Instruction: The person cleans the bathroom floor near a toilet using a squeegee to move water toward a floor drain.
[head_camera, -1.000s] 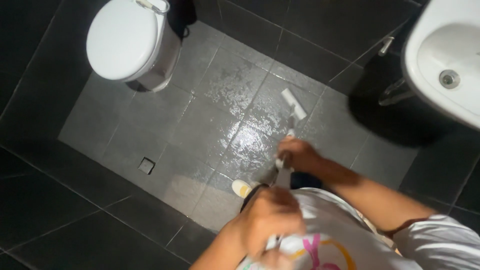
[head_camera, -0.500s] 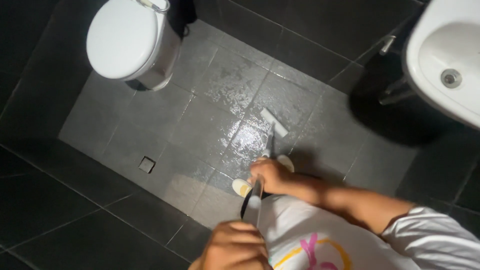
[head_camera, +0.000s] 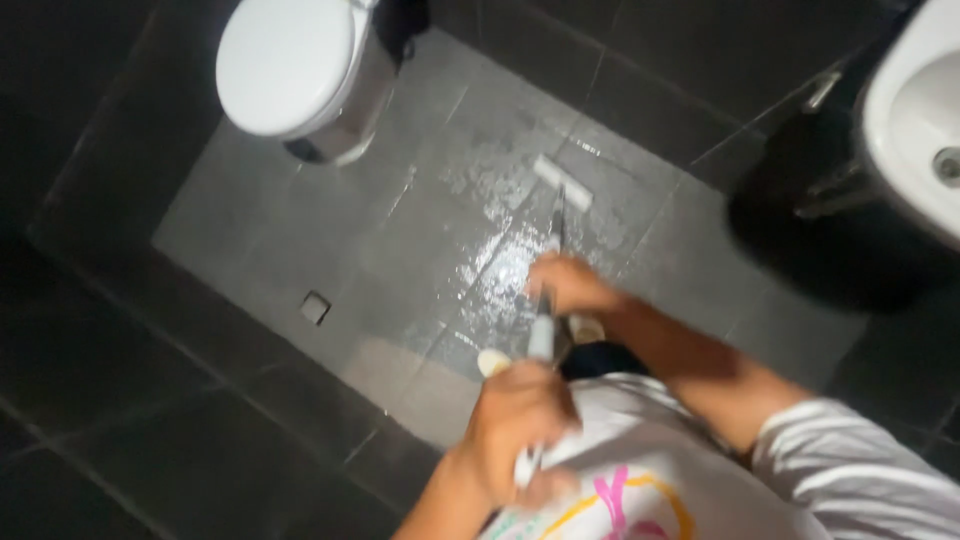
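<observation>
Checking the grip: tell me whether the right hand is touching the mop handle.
Touching. The head view shows the right hand wrapped around the mop handle, no gap; the left hand grips its upper end.

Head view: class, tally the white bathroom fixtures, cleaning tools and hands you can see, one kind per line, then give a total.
Toilet: 1
Sink: 1
Floor squeegee: 1
Hands, left hand and right hand: 2
Total: 5

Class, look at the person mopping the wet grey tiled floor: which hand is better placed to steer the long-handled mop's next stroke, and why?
Likely the right hand: it grips the long-handled mop lower down, nearer the head. The left hand holds the top end.
</observation>
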